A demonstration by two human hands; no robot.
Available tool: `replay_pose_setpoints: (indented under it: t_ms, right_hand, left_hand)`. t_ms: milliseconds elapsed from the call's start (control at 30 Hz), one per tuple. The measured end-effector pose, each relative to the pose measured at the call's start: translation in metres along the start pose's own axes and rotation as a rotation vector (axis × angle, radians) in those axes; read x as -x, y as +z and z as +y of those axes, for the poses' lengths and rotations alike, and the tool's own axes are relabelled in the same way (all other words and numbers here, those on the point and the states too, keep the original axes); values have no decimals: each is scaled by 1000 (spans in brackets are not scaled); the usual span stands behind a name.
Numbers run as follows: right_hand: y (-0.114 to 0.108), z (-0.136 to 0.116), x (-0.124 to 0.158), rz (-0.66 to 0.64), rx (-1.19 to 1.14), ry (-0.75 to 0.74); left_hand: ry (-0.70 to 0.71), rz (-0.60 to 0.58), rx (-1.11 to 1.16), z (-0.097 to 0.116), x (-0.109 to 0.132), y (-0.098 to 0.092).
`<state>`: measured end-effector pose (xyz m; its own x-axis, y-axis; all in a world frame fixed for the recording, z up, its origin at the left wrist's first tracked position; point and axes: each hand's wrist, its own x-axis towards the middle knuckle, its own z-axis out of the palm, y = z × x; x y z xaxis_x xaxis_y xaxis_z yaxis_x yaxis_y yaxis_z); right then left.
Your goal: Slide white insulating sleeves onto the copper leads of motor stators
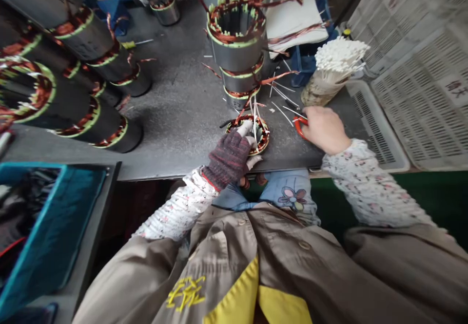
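My left hand (234, 153), in a dark knitted fingerless glove with white-wrapped fingertips, grips the near rim of a motor stator (263, 141). This stator has copper windings with yellow-green insulation and sits at the table's front edge. Thin white cable ties (255, 114) stand up out of its windings. My right hand (323, 128) is closed on red-handled scissors (299, 125), just right of the stator; their blades point up and left. Around the blades lie loose white strips (281, 112). Behind the stator rises a stack of stators (236, 51) with copper leads sticking out.
More stator stacks (78, 114) fill the left side. A bundle of white ties (338, 58) stands in a holder at the right, near a blue bin (303, 66) and white papers (296, 22). White plastic crates (424, 80) border the right; a teal tray (69, 236) is lower left.
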<state>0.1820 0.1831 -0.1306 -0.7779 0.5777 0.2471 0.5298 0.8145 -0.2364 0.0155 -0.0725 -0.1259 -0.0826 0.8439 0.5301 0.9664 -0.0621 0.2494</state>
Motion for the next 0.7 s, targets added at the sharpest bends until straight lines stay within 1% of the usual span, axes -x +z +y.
replay_pose_setpoints:
  t_ms: [33, 67, 100, 167, 200, 267, 300, 367, 433, 500, 567, 633, 700]
  right_hand:
    - [-1, 13, -4, -121, 136, 38]
    - [-2, 22, -8, -214, 236, 65]
    - [-4, 27, -11, -278, 299, 74]
    - [-7, 27, -15, -336, 354, 76]
    - [-9, 24, -15, -352, 365, 87]
    - [-14, 19, -11, -355, 337, 94]
    - [-16, 15, -8, -329, 285, 76]
    - [-18, 8, -1, -245, 126, -26]
    - [-19, -4, 3, -166, 13, -180]
    - [-20, -20, 3, -131, 52, -299]
    - [-23, -36, -2, -134, 173, -357]
    - [-26, -47, -7, -189, 257, -358]
    - [-30, -51, -8, -272, 278, -311]
  left_hand:
    - [-3, 13, -14, 1, 0, 1]
    - [0, 38, -25, 2, 0, 2]
    - [4, 67, -33, 2, 1, 2]
    - [2, 101, -57, 3, 0, 4]
    - [-5, 88, -78, 2, 0, 4]
    - [-7, 4, -109, 0, -2, 2]
    - [2, -43, -107, -2, -3, 1]
    - [52, -94, -65, -7, -4, -1]
    - [97, -110, -14, -13, -4, -3]
    - [115, -132, 8, -18, -5, -5]
    - [119, -152, 10, -21, -5, -7]
    - [115, -160, 10, -21, -6, -9]
    - [114, -162, 15, -20, -6, -9]
